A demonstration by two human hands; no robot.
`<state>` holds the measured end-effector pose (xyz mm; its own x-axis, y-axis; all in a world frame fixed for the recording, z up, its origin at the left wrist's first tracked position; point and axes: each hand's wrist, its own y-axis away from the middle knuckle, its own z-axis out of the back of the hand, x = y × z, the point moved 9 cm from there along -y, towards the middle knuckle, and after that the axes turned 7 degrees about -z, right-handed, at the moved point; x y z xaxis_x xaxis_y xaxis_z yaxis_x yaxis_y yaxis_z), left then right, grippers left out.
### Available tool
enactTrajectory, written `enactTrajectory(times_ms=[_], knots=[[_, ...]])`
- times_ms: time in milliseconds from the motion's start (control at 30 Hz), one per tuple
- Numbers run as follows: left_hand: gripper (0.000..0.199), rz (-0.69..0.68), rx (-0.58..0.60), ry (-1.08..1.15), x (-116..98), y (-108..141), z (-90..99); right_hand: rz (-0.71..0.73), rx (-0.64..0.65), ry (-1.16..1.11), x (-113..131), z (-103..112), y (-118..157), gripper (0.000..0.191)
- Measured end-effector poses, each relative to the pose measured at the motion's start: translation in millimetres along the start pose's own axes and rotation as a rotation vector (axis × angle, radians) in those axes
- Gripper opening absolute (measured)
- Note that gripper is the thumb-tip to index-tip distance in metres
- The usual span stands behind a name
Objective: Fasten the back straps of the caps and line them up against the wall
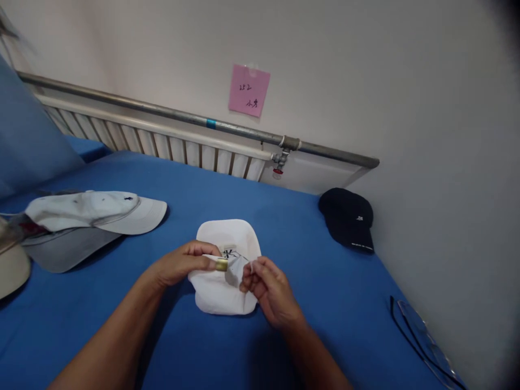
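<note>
A white cap (225, 298) lies on the blue-covered surface in front of me, its brim pointing away. My left hand (182, 262) grips the cap's back edge, thumb beside a brass-coloured buckle (221, 264). Across the back opening, my right hand (270, 287) has thumb and forefinger pinched on the small white end of the cap's strap (252, 266). Between the hands the opening shows part of the inside, with a dark printed mark (231, 253). Fingers hide some of the strap.
Several caps, including a white one (81, 208) and a grey brim (69, 250), lie at the left. A dark cap (347, 216) sits at the right near the wall, with glasses (424, 338) closer. A radiator (162, 146) and pipe (170, 114) run behind.
</note>
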<state>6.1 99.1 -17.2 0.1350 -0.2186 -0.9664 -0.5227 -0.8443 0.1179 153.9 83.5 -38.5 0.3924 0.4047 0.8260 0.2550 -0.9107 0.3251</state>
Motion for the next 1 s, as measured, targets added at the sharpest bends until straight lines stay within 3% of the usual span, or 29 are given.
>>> enactTrajectory(times_ms=[100,200,533,767,1000], knots=[[0.020,-0.021,-0.042,0.022,-1,-1,3.2,-0.060,-0.058,-0.231,1,15,-6,0.034],[0.017,-0.021,-0.063,0.047,2,-3,6.8,-0.093,-0.045,-0.281,5,20,-8,0.040],[0.028,0.027,-0.098,0.155,8,-7,7.1,-0.076,0.184,0.105,-12,-10,2,0.028],[0.027,-0.018,-0.034,0.158,4,-6,2.7,-0.115,0.193,-0.011,-13,-10,1,0.024],[0.028,-0.015,-0.009,0.176,10,-7,4.0,-0.116,0.221,0.057,-17,-13,2,0.026]])
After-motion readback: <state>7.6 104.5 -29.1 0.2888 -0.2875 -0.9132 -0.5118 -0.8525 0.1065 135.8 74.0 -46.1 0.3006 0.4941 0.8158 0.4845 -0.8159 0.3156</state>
